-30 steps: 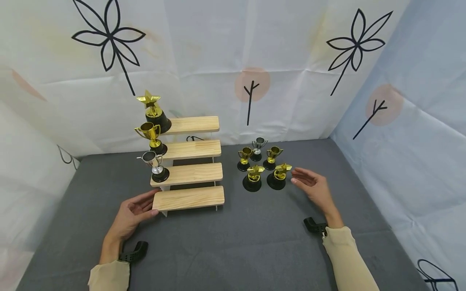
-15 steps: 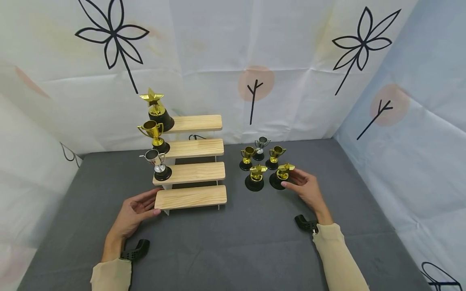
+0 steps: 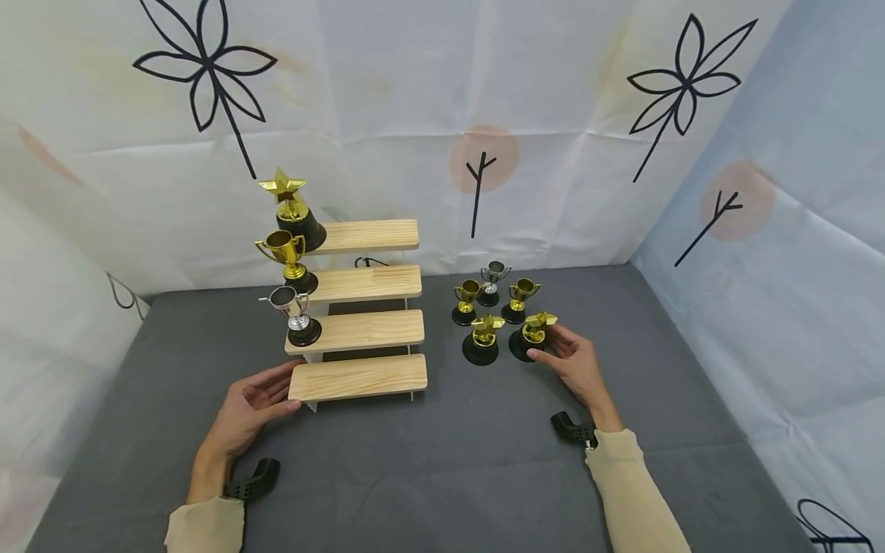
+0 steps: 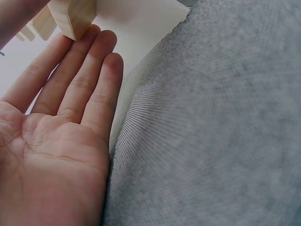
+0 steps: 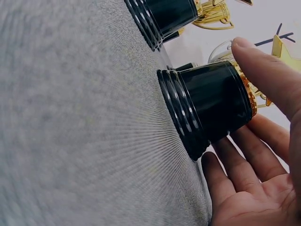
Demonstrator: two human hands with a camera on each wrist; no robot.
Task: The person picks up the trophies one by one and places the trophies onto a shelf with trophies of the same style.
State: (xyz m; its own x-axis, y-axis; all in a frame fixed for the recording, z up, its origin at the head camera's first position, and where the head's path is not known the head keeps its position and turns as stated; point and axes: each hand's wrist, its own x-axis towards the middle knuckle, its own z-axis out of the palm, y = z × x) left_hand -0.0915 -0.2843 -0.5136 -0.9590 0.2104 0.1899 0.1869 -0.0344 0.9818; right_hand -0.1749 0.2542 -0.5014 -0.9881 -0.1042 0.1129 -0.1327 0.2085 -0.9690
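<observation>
The right hand [image 3: 572, 361] curls loosely around the star trophy [image 3: 530, 336], thumb touching its base. The left hand [image 3: 250, 399] lies flat and relaxed, fingertips against the lowest wooden step [image 3: 358, 377].

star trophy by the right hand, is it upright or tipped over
Upright. The star trophy stands on its black base on the grey mat, star on top, with the right hand closing around the base.

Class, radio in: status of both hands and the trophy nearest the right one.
Left hand open, fingers against bottom shelf. Right hand closing round star trophy, still on the mat. Second star trophy close beside.
</observation>
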